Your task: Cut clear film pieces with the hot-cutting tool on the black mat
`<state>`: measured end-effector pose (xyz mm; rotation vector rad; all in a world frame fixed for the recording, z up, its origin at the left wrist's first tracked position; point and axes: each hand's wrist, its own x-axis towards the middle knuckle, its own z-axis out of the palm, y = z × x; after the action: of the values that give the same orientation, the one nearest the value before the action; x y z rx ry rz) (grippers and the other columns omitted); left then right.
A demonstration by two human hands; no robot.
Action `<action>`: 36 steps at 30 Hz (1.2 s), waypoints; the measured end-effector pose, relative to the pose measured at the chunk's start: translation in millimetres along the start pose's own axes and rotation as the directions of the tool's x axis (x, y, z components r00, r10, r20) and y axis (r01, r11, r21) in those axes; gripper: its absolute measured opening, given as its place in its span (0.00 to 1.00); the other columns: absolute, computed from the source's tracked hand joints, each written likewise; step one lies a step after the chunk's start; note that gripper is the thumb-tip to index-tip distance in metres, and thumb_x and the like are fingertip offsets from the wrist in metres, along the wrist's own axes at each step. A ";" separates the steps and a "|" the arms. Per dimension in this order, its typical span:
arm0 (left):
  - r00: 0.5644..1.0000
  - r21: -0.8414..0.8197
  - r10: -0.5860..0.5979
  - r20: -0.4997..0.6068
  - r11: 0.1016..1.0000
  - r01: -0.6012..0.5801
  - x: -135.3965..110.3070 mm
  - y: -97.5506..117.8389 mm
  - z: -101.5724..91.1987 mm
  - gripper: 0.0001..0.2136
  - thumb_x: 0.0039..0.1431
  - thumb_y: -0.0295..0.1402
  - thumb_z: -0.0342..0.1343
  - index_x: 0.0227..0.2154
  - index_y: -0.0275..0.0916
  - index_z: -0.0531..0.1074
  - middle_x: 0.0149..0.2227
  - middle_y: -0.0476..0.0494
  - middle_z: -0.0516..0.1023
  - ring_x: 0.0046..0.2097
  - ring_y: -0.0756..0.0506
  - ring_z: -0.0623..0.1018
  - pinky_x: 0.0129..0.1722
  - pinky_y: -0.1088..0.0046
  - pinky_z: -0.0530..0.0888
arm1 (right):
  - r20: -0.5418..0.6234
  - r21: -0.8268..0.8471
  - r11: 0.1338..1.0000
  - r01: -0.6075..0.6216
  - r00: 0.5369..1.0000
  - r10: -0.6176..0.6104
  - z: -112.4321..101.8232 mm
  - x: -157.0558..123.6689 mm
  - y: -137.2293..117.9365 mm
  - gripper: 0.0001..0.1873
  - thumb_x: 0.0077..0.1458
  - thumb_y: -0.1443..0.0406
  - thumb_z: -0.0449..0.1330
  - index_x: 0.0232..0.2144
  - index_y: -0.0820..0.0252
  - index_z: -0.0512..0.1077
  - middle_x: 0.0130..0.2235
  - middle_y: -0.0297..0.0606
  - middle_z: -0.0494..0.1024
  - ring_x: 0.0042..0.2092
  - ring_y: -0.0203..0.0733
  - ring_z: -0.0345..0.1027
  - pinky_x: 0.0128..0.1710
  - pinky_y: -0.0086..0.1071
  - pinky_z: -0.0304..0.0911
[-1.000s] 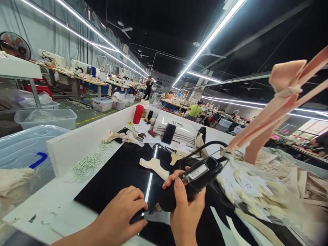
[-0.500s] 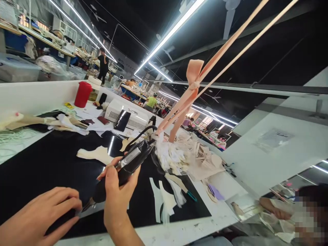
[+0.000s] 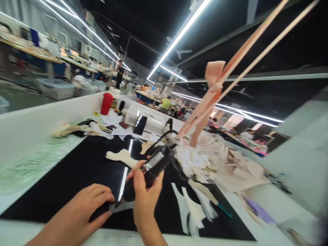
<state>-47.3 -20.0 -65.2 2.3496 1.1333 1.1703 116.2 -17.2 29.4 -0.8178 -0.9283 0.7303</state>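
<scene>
My right hand (image 3: 147,194) is wrapped round a black corded hand tool (image 3: 153,165) with a shiny panel, which slants down to the left. A peach fabric strap (image 3: 214,87), knotted in a bow, runs upward from the tool's cord end. At its low end a small metal tip, blurred, meets a pale thin fabric piece (image 3: 125,206) on the black board (image 3: 77,174). My left hand (image 3: 89,205) bends its fingers and thumb together beside that tip; what lies between them is hidden. Just beyond the tool lies a cream cut piece (image 3: 121,156).
Pale cut strips (image 3: 192,208) and a teal-handled tool (image 3: 224,210) lie to the right, below a heap of white and beige scraps (image 3: 202,160). Behind stand a white vented box (image 3: 132,114), a phone (image 3: 140,124) and a red container (image 3: 107,103). Green cord (image 3: 33,160) lies left.
The view has swung left, so the table and both hands appear further right. My right hand keeps its grip on the tool, and my left hand stays close to its tip.
</scene>
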 end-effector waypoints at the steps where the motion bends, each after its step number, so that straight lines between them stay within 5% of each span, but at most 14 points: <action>1: 0.997 0.017 -0.011 0.076 1.000 0.010 2.7 9.5 -5.6 0.09 0.59 0.34 0.64 0.43 0.49 0.79 0.47 0.49 0.81 0.47 0.42 0.81 0.51 0.69 0.78 | -0.020 -0.010 1.000 0.021 1.000 -0.022 -2.3 0.1 -0.2 0.22 0.53 0.62 0.68 0.47 0.53 0.64 0.30 0.27 0.77 0.24 0.35 0.70 0.26 0.30 0.70; 4: 0.976 0.047 -0.111 0.186 0.993 0.104 9.7 28.6 -17.3 0.13 0.58 0.22 0.58 0.43 0.45 0.76 0.47 0.47 0.80 0.49 0.43 0.79 0.51 0.67 0.77 | 0.012 -0.012 0.999 0.042 0.999 -0.042 -8.0 2.5 1.2 0.21 0.56 0.61 0.69 0.48 0.52 0.65 0.32 0.28 0.77 0.26 0.35 0.71 0.28 0.31 0.70; 9: 0.959 0.049 -0.168 0.227 0.986 0.161 7.9 38.1 -21.3 0.12 0.56 0.22 0.62 0.41 0.42 0.75 0.47 0.46 0.78 0.50 0.42 0.77 0.52 0.65 0.75 | 0.054 0.001 0.998 0.069 0.996 -0.069 -8.0 3.2 -2.2 0.18 0.59 0.59 0.69 0.47 0.51 0.66 0.32 0.27 0.76 0.28 0.35 0.71 0.30 0.32 0.71; 22: 0.959 -0.003 -0.188 0.211 0.981 0.193 7.1 36.3 -13.3 0.12 0.51 0.21 0.64 0.35 0.43 0.73 0.46 0.50 0.78 0.49 0.43 0.75 0.52 0.65 0.71 | 0.068 0.030 0.997 0.078 0.995 -0.080 -5.8 2.6 -0.4 0.19 0.58 0.60 0.69 0.47 0.52 0.66 0.32 0.27 0.77 0.27 0.35 0.71 0.29 0.32 0.72; 36: 0.968 -0.056 -0.181 0.171 0.980 0.193 7.6 36.7 -16.5 0.13 0.55 0.19 0.52 0.39 0.43 0.68 0.42 0.49 0.76 0.45 0.44 0.75 0.47 0.65 0.73 | 0.086 0.005 0.998 0.068 0.994 -0.068 -2.5 -2.3 2.6 0.17 0.60 0.61 0.68 0.47 0.51 0.65 0.31 0.27 0.76 0.27 0.36 0.71 0.30 0.34 0.72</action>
<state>-38.0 -39.8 -30.5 2.1844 1.2035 0.9179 116.9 -18.5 25.4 -0.7534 -1.0277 0.7113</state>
